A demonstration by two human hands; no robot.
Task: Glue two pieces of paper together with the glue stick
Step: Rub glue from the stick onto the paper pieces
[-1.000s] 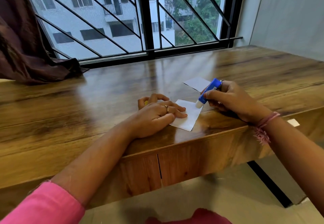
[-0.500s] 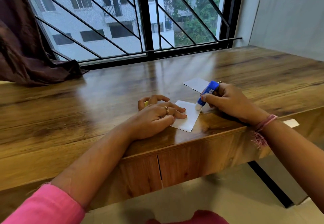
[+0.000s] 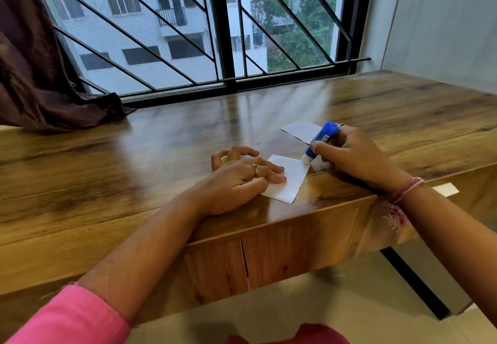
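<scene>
Glue stick point(image 3: 320, 141) is held in closed right-hand point(image 3: 355, 155) grip, tip on near paper's point(image 3: 287, 179) 1 o'clock corner, paper pinned on bench point(image 3: 161, 155) by flat left hand point(image 3: 242, 179); light even strokes are advised; second paper point(image 3: 300, 129) at 1 o'clock.

A piece of paper point(image 3: 289, 179) lies on the table point(image 3: 161, 155), near the front edge. The left hand point(image 3: 239, 182) rests on the left part of this paper. The right hand point(image 3: 355, 155) is to the right of it and holds the glue stick point(image 3: 318, 141). The stick leans, and its low tip touches the far right corner of the paper. A second piece of paper point(image 3: 300, 131) lies farther back, behind the stick. The window point(image 3: 215, 26) is at the back of the table. A curtain point(image 3: 32, 74) hangs at the far left, with its end on the table.
</scene>
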